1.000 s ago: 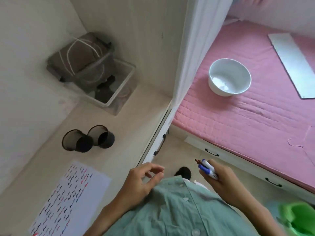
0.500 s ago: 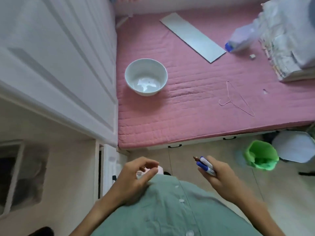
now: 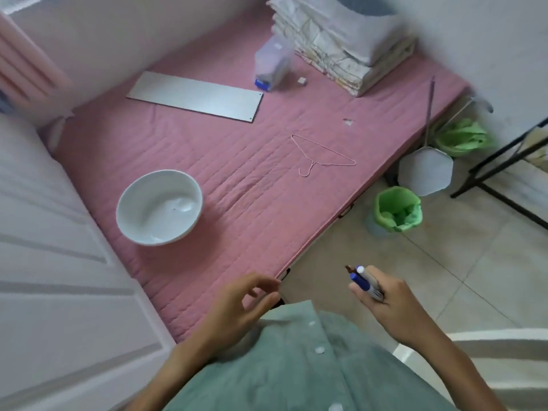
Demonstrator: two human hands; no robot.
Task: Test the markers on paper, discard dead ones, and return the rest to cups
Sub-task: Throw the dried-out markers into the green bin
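Right grip [image 3: 385, 304] clasps markers [image 3: 365, 281]; no writing readable on them.

Right hand [image 3: 394, 310] grips markers [image 3: 365, 282], blue caps outward, above tiled floor. Left hand [image 3: 237, 310] loosely curled, holding nothing. Green-lined bin [image 3: 397, 209] beside pink bed [image 3: 237, 149].

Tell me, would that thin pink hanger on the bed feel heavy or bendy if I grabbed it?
Probably light: the hanger is only a thin wire outline. It likely bends a little for the same reason. It probably won't roll, since it lies flat on the quilted pink mattress.
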